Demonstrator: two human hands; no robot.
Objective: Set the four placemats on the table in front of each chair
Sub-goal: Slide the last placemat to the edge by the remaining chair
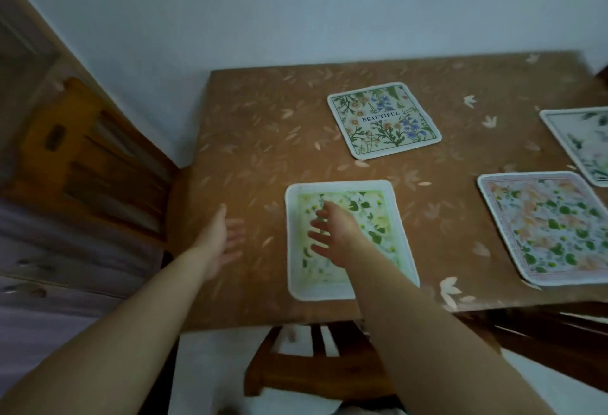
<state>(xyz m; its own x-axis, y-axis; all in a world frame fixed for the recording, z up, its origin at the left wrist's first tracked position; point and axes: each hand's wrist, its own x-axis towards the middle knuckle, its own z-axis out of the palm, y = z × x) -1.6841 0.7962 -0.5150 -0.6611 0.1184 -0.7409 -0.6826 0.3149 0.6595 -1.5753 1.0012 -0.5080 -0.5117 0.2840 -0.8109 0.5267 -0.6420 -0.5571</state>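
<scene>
I note dim, bluish, even light with no glare. Hands (335, 233) and near mat (388, 204) motion-blurred; far mat (383, 120) sharp. Edges bow, wide-angle.

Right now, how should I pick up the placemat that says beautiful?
Pinch the near edge of the BEAUTIFUL placemat, coming from the near side. It lies flat on the table, rotated slightly, with bare cloth around it, so a corner should lift first.

You stand in a home dining corner: a table (250, 138) under a leaf-print brown cover, floral placemats (383, 120) on it, wooden chairs at 6 (316, 368) and 9 o'clock (85, 164), plain white wall (296, 3) at 12.
</scene>
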